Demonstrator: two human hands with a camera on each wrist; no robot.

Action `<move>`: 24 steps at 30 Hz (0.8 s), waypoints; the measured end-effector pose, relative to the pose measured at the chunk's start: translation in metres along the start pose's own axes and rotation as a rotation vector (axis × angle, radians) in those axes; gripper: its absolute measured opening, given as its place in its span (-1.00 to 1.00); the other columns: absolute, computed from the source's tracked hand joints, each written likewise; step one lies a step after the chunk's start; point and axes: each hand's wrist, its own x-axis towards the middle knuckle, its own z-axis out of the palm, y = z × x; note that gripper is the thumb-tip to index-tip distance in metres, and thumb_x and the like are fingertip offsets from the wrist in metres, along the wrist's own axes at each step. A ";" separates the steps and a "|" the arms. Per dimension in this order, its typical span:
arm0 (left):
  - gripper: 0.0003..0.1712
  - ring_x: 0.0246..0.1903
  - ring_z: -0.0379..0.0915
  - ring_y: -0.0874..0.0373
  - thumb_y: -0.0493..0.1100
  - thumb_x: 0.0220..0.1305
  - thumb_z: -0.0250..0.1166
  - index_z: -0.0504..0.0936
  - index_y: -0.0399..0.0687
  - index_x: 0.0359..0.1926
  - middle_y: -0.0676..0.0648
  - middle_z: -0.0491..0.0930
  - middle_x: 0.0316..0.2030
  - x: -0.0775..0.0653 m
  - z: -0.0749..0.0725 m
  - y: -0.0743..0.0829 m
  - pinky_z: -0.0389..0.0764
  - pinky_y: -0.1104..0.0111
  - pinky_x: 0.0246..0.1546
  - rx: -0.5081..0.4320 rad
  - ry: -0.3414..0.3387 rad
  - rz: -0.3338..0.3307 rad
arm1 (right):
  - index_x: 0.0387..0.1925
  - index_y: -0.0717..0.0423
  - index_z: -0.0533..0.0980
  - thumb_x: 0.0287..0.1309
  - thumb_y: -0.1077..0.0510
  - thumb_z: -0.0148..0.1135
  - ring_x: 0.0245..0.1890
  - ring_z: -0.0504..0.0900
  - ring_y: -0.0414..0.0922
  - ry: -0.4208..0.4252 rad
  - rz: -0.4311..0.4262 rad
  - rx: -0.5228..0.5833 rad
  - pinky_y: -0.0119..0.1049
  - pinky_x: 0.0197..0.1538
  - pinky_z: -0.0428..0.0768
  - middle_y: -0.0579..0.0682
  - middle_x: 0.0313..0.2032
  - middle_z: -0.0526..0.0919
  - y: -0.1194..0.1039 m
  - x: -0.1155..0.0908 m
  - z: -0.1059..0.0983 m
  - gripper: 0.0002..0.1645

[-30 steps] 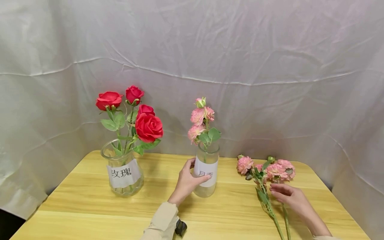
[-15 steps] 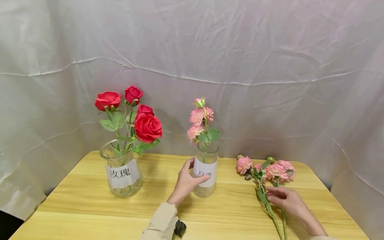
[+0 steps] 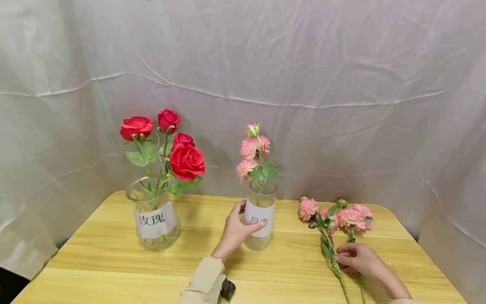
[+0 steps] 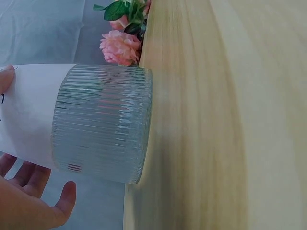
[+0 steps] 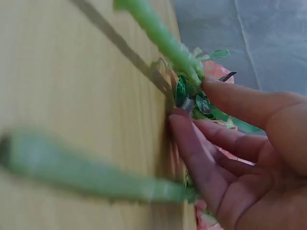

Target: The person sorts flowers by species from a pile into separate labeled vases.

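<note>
Right hand (image 3: 355,258) has slid nearer along the table, fingers now curling round the loose pink flower stem (image 3: 331,253). Left hand (image 3: 235,231) grips ribbed glass vase (image 3: 260,215). Risk: neighbouring stem drags along, tangled.

A light wooden table (image 3: 114,261) fills the lower part of the head view. At its left stands a round glass vase (image 3: 153,219) of red roses with a paper label. Near the middle stands a ribbed glass vase (image 3: 260,217) holding pink flowers. At lower right, loose pink flower stems (image 3: 334,219) lie flat.
</note>
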 end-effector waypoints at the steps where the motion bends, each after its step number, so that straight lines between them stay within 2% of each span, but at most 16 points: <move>1: -0.17 0.08 0.36 -0.07 -0.04 -0.06 0.55 0.39 -0.16 0.22 -0.13 0.48 0.05 0.000 0.000 0.000 0.34 -0.04 0.11 -0.001 0.000 0.001 | -0.05 0.62 0.40 0.23 0.26 0.23 -0.32 0.64 -0.02 -0.019 0.019 0.021 -0.16 -0.27 0.65 0.04 -0.32 0.59 -0.001 0.000 0.001 -0.57; 7: -0.18 0.07 0.37 -0.07 -0.05 -0.05 0.55 0.39 -0.16 0.21 -0.13 0.49 0.05 0.000 0.000 0.000 0.34 -0.04 0.11 -0.005 -0.002 0.008 | -0.02 0.58 0.38 0.24 0.19 0.25 -0.32 0.65 -0.01 -0.089 0.072 0.081 -0.12 -0.24 0.65 0.10 -0.29 0.55 -0.007 -0.003 0.004 -0.50; 15: -0.17 0.08 0.37 -0.06 -0.05 -0.05 0.55 0.38 -0.16 0.22 -0.14 0.49 0.06 0.001 0.000 0.002 0.34 -0.03 0.11 -0.007 -0.001 0.002 | 0.03 0.66 0.32 0.20 0.27 0.20 -0.37 0.62 -0.10 -0.137 0.041 0.120 -0.20 -0.30 0.66 0.07 -0.29 0.57 -0.011 -0.003 0.011 -0.47; 24: -0.16 0.08 0.37 -0.04 -0.04 -0.06 0.55 0.38 -0.16 0.22 -0.13 0.49 0.06 -0.001 0.000 0.002 0.35 -0.03 0.10 -0.009 -0.002 -0.004 | 0.02 0.71 0.29 0.22 0.36 0.12 -0.38 0.60 -0.14 -0.091 0.054 0.175 -0.23 -0.28 0.65 0.02 -0.33 0.60 -0.013 -0.002 0.014 -0.54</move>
